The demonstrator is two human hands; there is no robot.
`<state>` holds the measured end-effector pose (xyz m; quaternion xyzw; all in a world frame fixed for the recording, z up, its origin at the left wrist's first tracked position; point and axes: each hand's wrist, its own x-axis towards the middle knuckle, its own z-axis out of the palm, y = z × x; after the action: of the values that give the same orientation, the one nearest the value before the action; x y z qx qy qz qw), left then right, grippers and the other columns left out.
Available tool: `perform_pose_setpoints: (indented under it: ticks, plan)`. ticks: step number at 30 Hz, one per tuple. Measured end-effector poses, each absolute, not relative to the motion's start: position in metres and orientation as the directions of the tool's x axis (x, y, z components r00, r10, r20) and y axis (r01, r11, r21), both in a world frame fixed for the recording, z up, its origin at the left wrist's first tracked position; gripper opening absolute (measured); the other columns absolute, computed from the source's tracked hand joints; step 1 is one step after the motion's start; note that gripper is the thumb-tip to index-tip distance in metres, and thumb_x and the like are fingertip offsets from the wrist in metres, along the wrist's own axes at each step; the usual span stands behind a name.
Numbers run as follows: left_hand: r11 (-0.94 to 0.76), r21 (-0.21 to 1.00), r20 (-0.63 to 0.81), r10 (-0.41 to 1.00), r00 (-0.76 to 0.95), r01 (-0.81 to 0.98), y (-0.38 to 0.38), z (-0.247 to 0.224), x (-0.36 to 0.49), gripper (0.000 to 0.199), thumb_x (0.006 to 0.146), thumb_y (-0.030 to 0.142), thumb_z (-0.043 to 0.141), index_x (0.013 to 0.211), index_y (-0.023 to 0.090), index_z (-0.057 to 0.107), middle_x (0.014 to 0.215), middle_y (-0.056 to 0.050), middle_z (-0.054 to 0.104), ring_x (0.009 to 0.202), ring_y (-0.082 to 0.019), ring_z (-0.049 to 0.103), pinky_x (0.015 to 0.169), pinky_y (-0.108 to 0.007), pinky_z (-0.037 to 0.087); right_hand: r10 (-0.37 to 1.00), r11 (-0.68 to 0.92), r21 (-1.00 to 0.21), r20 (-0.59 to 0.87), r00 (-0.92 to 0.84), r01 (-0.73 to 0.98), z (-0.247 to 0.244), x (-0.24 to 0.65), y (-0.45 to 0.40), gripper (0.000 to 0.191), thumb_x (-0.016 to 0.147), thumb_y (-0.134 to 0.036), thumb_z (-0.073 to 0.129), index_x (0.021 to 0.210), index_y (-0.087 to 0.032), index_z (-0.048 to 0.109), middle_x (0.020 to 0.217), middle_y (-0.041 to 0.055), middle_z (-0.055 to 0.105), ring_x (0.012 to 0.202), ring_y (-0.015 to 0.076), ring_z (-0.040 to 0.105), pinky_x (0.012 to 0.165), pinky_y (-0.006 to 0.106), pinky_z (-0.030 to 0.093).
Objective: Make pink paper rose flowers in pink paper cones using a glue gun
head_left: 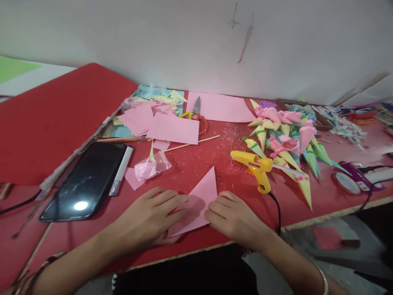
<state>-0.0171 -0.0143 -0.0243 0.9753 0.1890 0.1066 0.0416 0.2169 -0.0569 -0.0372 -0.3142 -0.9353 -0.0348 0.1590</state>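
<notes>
A pink sheet of paper (pixel 199 205), pointed at its far end and looking like a folded triangle, lies at the front edge of the red table between my hands. My left hand (pixel 156 213) holds its left side, the fingers over the paper and the thumb low near its front corner. On the right side, the bent fingers of my right hand (pixel 230 215) grip the edge; their tips are partly hidden. A yellow glue gun (pixel 253 166) lies just beyond my right hand. Nearest my left hand are a small plastic bag (pixel 152 167) and a pink paper scrap (pixel 134 178).
A phone (pixel 84 180) and a white marker (pixel 121 170) lie at left. Pink sheets (pixel 176 129), scissors (pixel 196 108) and a thin stick (pixel 193 142) are farther back. Several paper cones (pixel 307 137) pile up at right, near a purple device (pixel 357 176). A cord (pixel 276 207) trails over the edge.
</notes>
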Motion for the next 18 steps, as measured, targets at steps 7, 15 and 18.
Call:
perform_pose_setpoints:
  ticks: [7,15,18]
  plan:
    - [-0.888,0.154,0.135,0.453,0.881,0.433,-0.023,-0.029,-0.008,0.031,0.091,0.012,0.036,0.109,0.019,0.059,0.101,-0.004,0.071,0.078,-0.018,0.065,0.068,-0.030,0.050,0.683,0.727,-0.236,0.159,-0.713,0.644,-0.036,0.218,-0.051,0.020,0.084,-0.020,0.056,0.102,-0.017,0.061,0.086,0.0043,0.060,0.079,0.0172,0.054,0.071,0.029,0.044]
    - [-0.794,0.348,0.265,0.593,0.760,0.498,-0.022,-0.039,-0.007,0.038,0.097,0.030,0.029,0.092,0.021,0.065,0.077,-0.001,0.069,0.065,-0.014,0.063,0.052,-0.023,0.046,0.807,0.573,-0.514,0.216,-0.550,0.639,-0.044,0.214,-0.047,0.010,0.084,-0.017,0.058,0.085,-0.019,0.068,0.079,0.0015,0.061,0.074,0.0131,0.056,0.066,0.023,0.044]
    - [-0.734,0.366,0.217,0.665,0.715,0.571,-0.019,-0.039,-0.005,0.044,0.096,0.039,0.030,0.080,0.021,0.066,0.069,0.000,0.066,0.059,-0.013,0.060,0.048,-0.022,0.041,0.857,0.496,-0.578,0.207,-0.471,0.649,-0.045,0.210,-0.044,0.018,0.083,-0.019,0.060,0.066,-0.016,0.062,0.068,-0.0003,0.057,0.064,0.0118,0.053,0.059,0.021,0.042]
